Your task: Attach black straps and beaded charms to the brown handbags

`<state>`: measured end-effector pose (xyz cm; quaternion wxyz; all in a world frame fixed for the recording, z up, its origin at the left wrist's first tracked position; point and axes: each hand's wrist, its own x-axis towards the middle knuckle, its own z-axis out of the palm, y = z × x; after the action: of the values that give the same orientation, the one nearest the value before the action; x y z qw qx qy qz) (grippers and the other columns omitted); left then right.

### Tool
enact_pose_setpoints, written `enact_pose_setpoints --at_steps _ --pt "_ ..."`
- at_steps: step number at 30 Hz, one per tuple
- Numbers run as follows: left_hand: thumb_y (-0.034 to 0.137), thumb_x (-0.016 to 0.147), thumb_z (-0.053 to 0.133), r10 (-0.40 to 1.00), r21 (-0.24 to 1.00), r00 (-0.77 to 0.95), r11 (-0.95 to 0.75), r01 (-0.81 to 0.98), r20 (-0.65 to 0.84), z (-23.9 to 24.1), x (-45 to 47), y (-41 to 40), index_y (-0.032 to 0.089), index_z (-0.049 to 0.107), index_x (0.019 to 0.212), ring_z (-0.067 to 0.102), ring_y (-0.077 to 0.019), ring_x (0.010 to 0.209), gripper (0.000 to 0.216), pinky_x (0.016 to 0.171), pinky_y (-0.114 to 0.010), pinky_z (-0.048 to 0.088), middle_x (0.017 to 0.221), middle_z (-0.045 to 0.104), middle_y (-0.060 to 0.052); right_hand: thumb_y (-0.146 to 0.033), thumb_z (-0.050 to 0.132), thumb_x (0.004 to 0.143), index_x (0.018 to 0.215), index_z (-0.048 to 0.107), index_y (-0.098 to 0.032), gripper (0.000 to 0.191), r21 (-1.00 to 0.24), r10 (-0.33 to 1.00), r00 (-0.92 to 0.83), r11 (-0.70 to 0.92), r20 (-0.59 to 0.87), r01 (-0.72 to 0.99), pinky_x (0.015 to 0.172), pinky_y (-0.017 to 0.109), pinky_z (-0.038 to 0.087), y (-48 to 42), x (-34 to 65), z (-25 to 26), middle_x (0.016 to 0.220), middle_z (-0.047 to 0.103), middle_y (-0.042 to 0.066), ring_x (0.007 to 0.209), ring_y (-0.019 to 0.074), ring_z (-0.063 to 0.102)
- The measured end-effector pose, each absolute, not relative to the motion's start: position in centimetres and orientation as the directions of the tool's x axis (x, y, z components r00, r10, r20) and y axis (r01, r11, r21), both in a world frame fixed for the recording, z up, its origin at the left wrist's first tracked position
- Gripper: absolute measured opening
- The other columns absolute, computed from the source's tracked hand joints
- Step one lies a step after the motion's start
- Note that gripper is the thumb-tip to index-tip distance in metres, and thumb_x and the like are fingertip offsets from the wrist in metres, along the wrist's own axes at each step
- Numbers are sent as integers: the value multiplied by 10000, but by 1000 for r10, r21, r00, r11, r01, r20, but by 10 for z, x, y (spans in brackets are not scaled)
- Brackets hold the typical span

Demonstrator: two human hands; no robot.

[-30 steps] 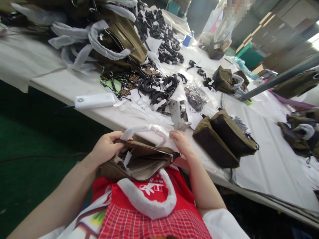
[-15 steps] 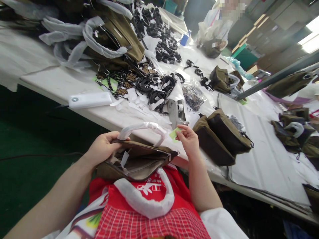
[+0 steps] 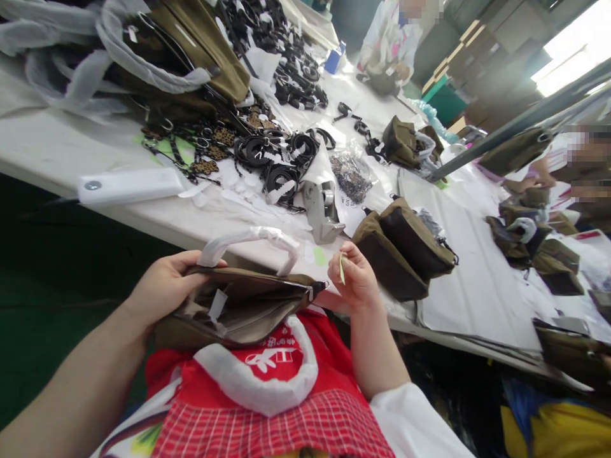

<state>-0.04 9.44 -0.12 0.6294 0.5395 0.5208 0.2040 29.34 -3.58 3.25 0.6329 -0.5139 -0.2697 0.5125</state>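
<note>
My left hand (image 3: 160, 289) grips the rim of an open olive-brown bag (image 3: 248, 312) that rests on my lap, its zip undone and the lining showing. The bag's handle (image 3: 248, 240), wrapped in white foam, arches up above it. My right hand (image 3: 356, 280) is closed in a pinch on a small pale green slip (image 3: 342, 268), held edge-on just right of the bag's zip end. A second green slip (image 3: 319, 256) lies on the table edge near that hand.
A grey tape dispenser (image 3: 321, 207), two finished brown bags (image 3: 401, 245), coiled black straps (image 3: 281, 159) and a white flat box (image 3: 128, 186) lie on the white table (image 3: 477, 280). More bags are piled at far left. Other people work at the far end and right.
My right hand left the foam handle, picked up a green slip from the table edge and now holds it edge-on nearer the bag. The camera view shifted right.
</note>
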Motion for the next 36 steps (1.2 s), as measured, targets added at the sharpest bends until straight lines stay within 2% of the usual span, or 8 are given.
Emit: enact_pose_setpoints --at_steps 7,10,13,18,22,25,28,36 --pt "355 534 800 811 882 368 353 312 -455 -6 1 95 173 761 872 696 -252 807 386 689 -292 554 881 790 -31 -495 848 656 876 570 -260 425 -930 962 232 -50 -142 -363 396 193 393 -41 284 41 526 541 -89 398 97 462" --pt "359 539 780 815 900 396 324 292 -423 -3 9 93 154 764 856 699 -274 819 378 688 -321 557 859 784 -59 -414 799 753 968 654 -244 310 -979 977 151 -129 -153 -160 526 244 526 -38 258 43 661 668 -37 523 130 612" --pt "369 548 778 800 914 448 311 261 -400 1 16 92 141 766 878 707 -268 805 402 712 -334 557 841 776 -73 -294 729 826 896 701 -230 99 -990 990 44 -137 -135 45 686 281 573 -28 225 39 804 740 6 706 158 698" --pt "368 580 783 761 923 521 306 234 -385 0 16 89 140 766 908 713 -255 815 400 733 -330 559 867 776 -71 -249 670 830 835 690 -222 34 -979 989 -34 -138 -144 151 632 277 557 -2 186 20 728 719 -7 653 163 672" --pt "351 613 771 780 930 506 300 213 -367 -8 11 86 140 762 928 714 -262 836 379 716 -321 562 815 763 -63 -200 612 869 880 707 -229 100 -828 992 -101 115 71 549 767 301 533 11 178 9 861 744 13 809 193 687" --pt "331 610 769 787 929 494 321 184 -370 -12 9 86 144 761 910 715 -261 853 354 749 -326 565 784 756 -56 -160 531 908 934 695 -231 181 -652 968 -238 232 80 722 807 301 507 12 173 7 954 739 36 904 214 680" --pt "312 580 778 802 933 480 326 150 -357 -12 10 87 150 761 860 712 -246 858 324 788 -321 561 800 760 -49 -109 490 888 955 663 -236 225 -615 965 -261 215 16 758 791 286 496 9 166 3 925 724 23 874 204 672" --pt "351 550 812 801 923 468 371 100 -373 -8 13 86 158 757 832 708 -235 863 347 825 -328 556 809 756 -45 -161 587 835 804 613 -231 81 -743 997 -60 69 39 666 667 266 462 7 155 -7 751 672 -21 680 168 625"
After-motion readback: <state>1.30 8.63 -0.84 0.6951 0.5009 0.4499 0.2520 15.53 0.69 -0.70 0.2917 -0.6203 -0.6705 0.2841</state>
